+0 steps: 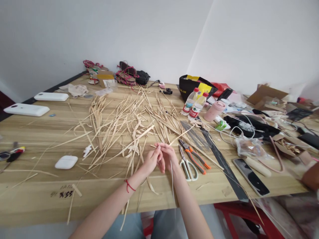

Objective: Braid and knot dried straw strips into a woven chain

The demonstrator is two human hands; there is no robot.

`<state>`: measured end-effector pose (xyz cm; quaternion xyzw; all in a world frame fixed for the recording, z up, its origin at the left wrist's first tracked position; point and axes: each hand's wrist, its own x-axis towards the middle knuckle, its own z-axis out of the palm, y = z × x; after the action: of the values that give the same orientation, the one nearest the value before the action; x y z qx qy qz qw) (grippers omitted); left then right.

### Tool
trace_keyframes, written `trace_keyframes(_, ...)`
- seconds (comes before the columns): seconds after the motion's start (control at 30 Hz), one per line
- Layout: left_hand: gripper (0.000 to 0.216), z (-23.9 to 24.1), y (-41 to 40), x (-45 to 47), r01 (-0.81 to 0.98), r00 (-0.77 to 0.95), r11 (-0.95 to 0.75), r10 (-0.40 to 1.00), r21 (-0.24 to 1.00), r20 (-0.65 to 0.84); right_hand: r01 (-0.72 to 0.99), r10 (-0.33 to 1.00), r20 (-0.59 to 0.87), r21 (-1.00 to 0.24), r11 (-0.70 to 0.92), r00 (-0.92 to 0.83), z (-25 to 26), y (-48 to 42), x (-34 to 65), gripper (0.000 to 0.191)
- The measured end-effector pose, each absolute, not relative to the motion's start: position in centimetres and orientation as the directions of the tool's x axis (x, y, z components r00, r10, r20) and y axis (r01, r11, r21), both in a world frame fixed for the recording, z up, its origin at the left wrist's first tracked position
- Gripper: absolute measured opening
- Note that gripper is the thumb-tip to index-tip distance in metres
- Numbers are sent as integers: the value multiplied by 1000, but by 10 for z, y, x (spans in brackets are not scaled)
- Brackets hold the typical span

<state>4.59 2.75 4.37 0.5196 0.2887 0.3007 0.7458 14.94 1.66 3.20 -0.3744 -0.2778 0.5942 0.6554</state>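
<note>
My left hand [151, 160] and my right hand [169, 155] meet above the table's front middle, fingers pinched together. Pale straw strips [179, 135] stick out from around the fingertips; the exact part gripped is hidden. A thin white wire [172, 186] hangs from my right hand along the wrist. Just beyond my left hand lies a braided straw piece [135, 131] among many loose strips [117, 122]. To the right of my right hand are scissors [188, 168] with pale handles and pliers [195, 156] with orange-and-black grips.
Thin wires [196, 136] lie near a dark tape strip [221, 162]. Two bottles [196, 108], a pink cup [214, 111] and a black bag [186, 87] stand behind. A phone [251, 177] lies right, a white case [66, 162] left. Another person's hand [311, 176] shows at the right edge.
</note>
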Motion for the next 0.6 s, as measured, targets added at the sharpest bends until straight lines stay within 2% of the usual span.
trace_keyframes(0.1, 49, 45, 28, 46, -156, 642, 264, 760, 952, -105, -550, 987, -83, -835, 7, 140, 34, 17, 150, 16)
trace_keyframes(0.27, 48, 44, 29, 44, -126, 655, 249, 748, 960, -108, -533, 986, -45, -845, 47, 159, 40, 18, 154, 30)
trace_keyframes(0.4, 48, 43, 30, 41, -85, 708, 230, 699, 969, -103, -609, 986, -70, -792, 36, 150, 40, 24, 174, 32)
trace_keyframes(0.5, 47, 41, 35, 39, -49, 738, 201, 667, 978, -100, -647, 973, -122, -761, 35, 196, 36, 30, 194, 27)
trace_keyframes(0.6, 47, 38, 41, 38, -55, 737, 196, 669, 979, -92, -625, 966, -115, -778, 58, 233, 31, 34, 205, 19)
